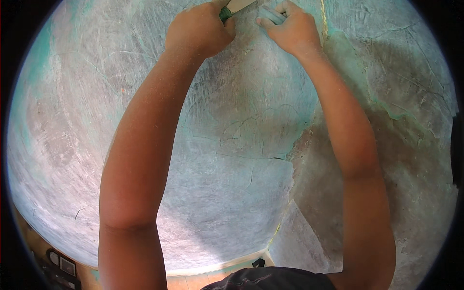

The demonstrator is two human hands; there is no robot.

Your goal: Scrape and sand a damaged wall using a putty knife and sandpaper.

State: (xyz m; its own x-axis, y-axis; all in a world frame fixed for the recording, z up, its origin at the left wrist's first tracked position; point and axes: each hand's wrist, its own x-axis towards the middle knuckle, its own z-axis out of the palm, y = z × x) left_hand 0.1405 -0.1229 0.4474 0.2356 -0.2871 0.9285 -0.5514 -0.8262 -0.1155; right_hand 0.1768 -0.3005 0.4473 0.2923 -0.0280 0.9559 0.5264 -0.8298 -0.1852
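Both arms reach up along a worn, patchy wall (232, 183) with scraped turquoise paint and grey plaster. My left hand (199, 30), near the top edge, is closed around the green handle of a putty knife (240, 5). Its metal blade points up and to the right, and part of it leaves the picture. To its right, my right hand (294, 31) grips a flat, pale blue-grey piece (273, 15) between thumb and fingers. What kind of thing that is, I cannot tell. The two hands are a short way apart, the blade between them.
An inner corner with a yellowish line (324, 17) runs down on the right, meeting a second wall (406, 159) with bare brownish plaster patches. Cracks cross the left wall. Low down show a tan floor (191, 282) and dark framed objects (65, 265) at the lower left.
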